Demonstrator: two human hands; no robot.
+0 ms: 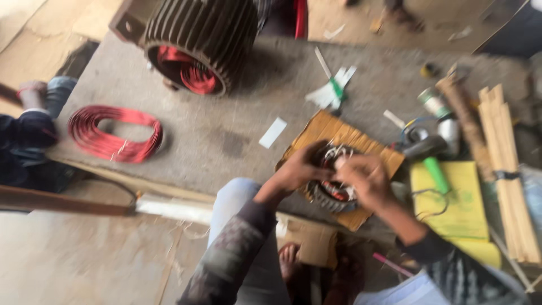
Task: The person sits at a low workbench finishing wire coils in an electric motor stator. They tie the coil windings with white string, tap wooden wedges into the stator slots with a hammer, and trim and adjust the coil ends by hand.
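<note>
Showing both hands closed around a small motor stator [333, 189] with red windings, which sits on a piece of cardboard [330, 133] on the grey desk [226, 135]. Left hand [299, 169] grips the stator's left rim; right hand [367, 178] curls over its top right, fingers bent among the white lead wires. Far left on the desk lies a red wire coil [113, 134]; at the far edge stands a large finned motor housing [197, 39]. Right: yellow paper [457, 197], wooden sticks [508, 169]. Motion blur hides finer detail.
</note>
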